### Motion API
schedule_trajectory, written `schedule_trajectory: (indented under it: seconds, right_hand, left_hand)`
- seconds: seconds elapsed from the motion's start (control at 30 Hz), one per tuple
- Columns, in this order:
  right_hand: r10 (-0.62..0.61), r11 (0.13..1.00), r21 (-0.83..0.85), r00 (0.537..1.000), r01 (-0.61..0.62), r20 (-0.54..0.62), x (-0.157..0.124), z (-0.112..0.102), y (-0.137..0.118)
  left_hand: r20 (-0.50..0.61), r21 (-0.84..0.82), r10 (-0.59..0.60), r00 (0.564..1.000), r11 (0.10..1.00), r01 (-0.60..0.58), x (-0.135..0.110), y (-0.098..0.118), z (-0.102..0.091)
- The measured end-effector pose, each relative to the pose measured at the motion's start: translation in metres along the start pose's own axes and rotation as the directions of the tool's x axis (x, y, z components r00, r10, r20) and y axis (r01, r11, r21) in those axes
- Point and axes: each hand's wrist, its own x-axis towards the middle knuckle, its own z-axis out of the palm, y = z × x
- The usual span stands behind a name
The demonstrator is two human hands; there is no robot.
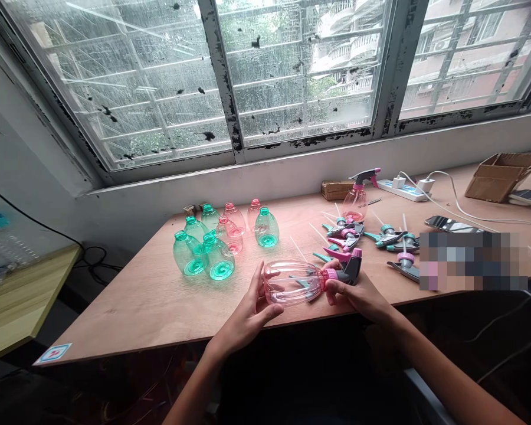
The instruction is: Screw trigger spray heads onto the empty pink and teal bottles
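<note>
A clear pink spray bottle (292,283) lies sideways between my hands, above the front part of the table. My left hand (252,307) is wrapped round its base end. At the neck, the fingers of my right hand (347,290) close on the pink collar of the grey and pink trigger head (350,268). The head sits on the bottle's mouth; I cannot tell how tightly. Loose trigger sprayer heads (347,231) with thin white tubes lie just behind my right hand, in pink, grey and teal. More grey ones (392,239) lie to the right.
Several open green bottles (266,227) and pink bottles (233,218) stand at the left back. A pink bottle with its sprayer (354,198) stands near a small cardboard box (335,190). Rightward are a power strip (405,190), a phone (440,224), white cables and an open carton (498,177).
</note>
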Motion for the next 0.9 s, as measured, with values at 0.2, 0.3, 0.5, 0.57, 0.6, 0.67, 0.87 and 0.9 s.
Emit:
schedule_trajectory:
  seconds: [0.2,0.3,0.5,0.57,0.6,0.67,0.87,0.9]
  right_hand:
    - [0.003,1.000,0.020,1.000,-0.003,-0.010,-0.0002,-0.0003,0.0012]
    - [-0.002,0.999,0.045,1.000,0.002,-0.006,-0.0003,-0.0003,0.0026]
    - [0.008,0.997,0.071,1.000,-0.007,-0.014,0.0008,0.0014,0.0022]
    - [0.007,0.998,0.069,1.000,-0.006,-0.016,0.0012,0.0015,0.0020]
    - [0.007,0.998,0.066,1.000,-0.006,-0.016,0.0013,0.0013,0.0020]
    - [0.010,0.999,0.053,1.000,-0.009,-0.014,0.0011,0.0008,0.0023]
    - [0.003,1.000,0.012,1.000,-0.003,-0.022,0.0004,0.0000,0.0010]
    - [-0.002,1.000,0.013,1.000,0.002,-0.023,0.0004,0.0002,0.0004]
  left_hand:
    - [0.023,0.013,-0.051,0.998,0.999,0.050,0.0008,-0.0027,-0.0018]
    - [-0.003,0.032,-0.028,1.000,0.999,0.028,0.0014,-0.0038,-0.0009]
    - [-0.014,0.065,-0.004,1.000,0.998,0.005,0.0018,-0.0048,0.0008]
    - [-0.008,0.040,-0.012,1.000,0.999,0.012,0.0012,-0.0049,0.0005]
    - [-0.005,0.020,-0.018,1.000,1.000,0.018,0.0009,-0.0049,0.0001]
    - [0.000,-0.017,-0.028,1.000,0.999,0.028,0.0002,-0.0049,-0.0011]
    - [0.002,-0.026,-0.044,0.999,0.999,0.044,0.0009,-0.0046,-0.0037]
    - [0.000,-0.032,-0.045,0.999,0.998,0.045,0.0012,-0.0044,-0.0034]
